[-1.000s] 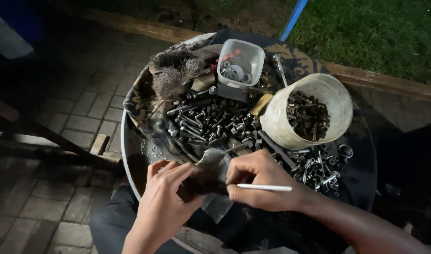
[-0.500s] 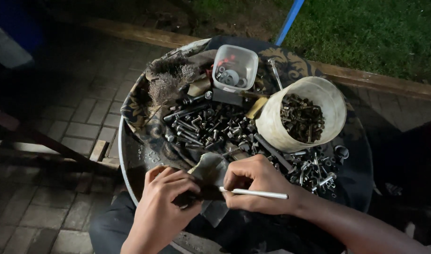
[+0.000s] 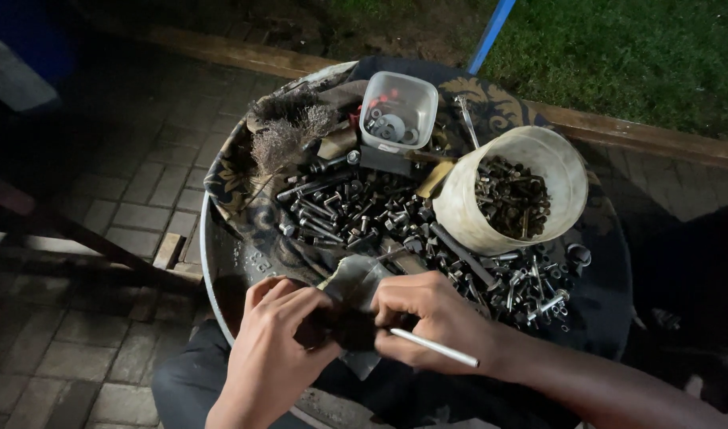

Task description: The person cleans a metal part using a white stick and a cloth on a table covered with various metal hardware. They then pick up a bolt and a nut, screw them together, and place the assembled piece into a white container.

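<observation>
Over brick paving, our round tray (image 3: pixel 221 274) carries bolts (image 3: pixel 356 210) at twelve o'clock while our left hand (image 3: pixel 273 349) and right hand (image 3: pixel 439 322) both pinch a rag (image 3: pixel 356 282), the right also gripping a white stick (image 3: pixel 434 348).

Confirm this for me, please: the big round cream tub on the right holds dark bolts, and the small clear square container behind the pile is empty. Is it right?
Not quite. In the head view, the small clear square container is not empty: it holds a few washers and small parts. The rest stands: the big round cream tub on the right holds dark bolts, behind the loose pile.
</observation>
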